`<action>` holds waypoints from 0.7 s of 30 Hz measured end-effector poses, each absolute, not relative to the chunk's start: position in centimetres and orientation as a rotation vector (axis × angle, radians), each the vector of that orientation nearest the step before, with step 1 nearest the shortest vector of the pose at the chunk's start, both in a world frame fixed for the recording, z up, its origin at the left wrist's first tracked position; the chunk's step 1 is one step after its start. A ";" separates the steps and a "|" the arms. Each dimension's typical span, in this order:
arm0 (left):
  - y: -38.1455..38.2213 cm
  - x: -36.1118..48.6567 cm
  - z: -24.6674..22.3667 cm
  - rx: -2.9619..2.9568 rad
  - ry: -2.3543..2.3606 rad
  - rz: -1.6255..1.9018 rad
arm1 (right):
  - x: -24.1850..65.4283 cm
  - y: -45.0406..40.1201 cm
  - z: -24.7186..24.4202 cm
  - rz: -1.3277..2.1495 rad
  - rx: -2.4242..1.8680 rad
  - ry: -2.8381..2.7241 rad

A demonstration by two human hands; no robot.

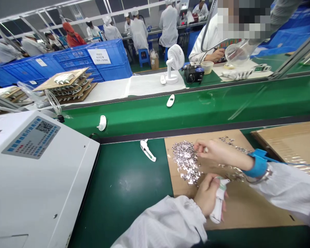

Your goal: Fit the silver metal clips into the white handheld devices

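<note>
My left hand (208, 194) is wrapped round a white plastic housing (217, 206) with a green part near its upper end, low over the cardboard sheet (260, 206). My right hand (209, 150), a blue strap at its wrist, has its fingers bent together at the right edge of a pile of small shiny metal pieces (187, 160). Whatever may be between those fingertips is too small to make out. More metal pieces (235, 174) lie scattered beneath my right forearm.
A white part (147, 150) lies on the green table left of the cardboard. Beyond it, two white parts (101, 123) (171, 100) rest on the green conveyor belt (134, 117). A large white machine (36, 186) stands at left. Across the belt, a person (206, 41) works near a small fan (174, 62).
</note>
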State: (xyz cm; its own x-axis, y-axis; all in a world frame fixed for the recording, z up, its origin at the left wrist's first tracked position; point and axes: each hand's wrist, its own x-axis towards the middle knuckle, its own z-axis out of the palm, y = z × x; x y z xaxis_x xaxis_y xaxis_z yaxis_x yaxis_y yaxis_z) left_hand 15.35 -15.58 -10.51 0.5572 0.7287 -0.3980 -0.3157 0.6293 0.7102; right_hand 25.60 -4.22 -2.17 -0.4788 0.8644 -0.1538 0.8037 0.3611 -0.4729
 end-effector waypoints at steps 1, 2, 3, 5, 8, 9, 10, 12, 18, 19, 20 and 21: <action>-15.6 15.4 -10.5 0.637 0.746 0.663 | 25.8 -4.4 -2.5 0.771 -1.537 -2.495; -15.6 15.4 -10.5 0.647 0.749 0.661 | 25.9 -4.5 -2.8 0.782 -1.521 -2.514; -15.7 15.4 -10.5 0.655 0.751 0.657 | 25.7 -4.6 -3.1 0.794 -1.497 -2.537; -15.7 15.3 -10.5 0.660 0.754 0.653 | 25.1 -4.7 -3.5 0.795 -1.448 -2.583; -15.7 15.2 -10.4 0.668 0.755 0.651 | 24.6 -4.4 -3.7 0.709 -1.456 -2.621; -15.8 15.1 -10.4 0.670 0.755 0.652 | 24.7 -4.3 -3.7 0.677 -1.474 -2.627; -15.8 15.1 -10.4 0.674 0.755 0.652 | 24.9 -4.3 -3.7 0.656 -1.488 -2.635; -15.8 15.1 -10.5 0.685 0.757 0.651 | 25.6 -4.5 -3.8 0.652 -1.492 -2.660; -15.9 15.1 -10.3 0.716 0.783 0.643 | 26.9 -6.4 -4.9 0.705 -1.430 -2.710; -15.9 15.1 -10.3 0.715 0.782 0.638 | 26.9 -6.6 -5.0 0.699 -1.425 -2.713; -15.8 15.1 -10.2 0.714 0.780 0.635 | 26.9 -6.7 -5.1 0.692 -1.418 -2.719; -15.8 15.0 -10.2 0.714 0.779 0.635 | 26.9 -6.7 -5.2 0.683 -1.410 -2.727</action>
State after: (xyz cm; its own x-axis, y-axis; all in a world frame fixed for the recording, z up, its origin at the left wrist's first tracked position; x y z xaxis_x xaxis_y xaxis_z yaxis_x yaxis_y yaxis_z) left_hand 15.04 -15.82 -10.19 0.5558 0.7303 -0.3971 -0.2408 0.5986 0.7640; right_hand 26.88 -6.74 -5.20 -0.5980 0.7766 -0.1983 0.7783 0.5036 -0.3749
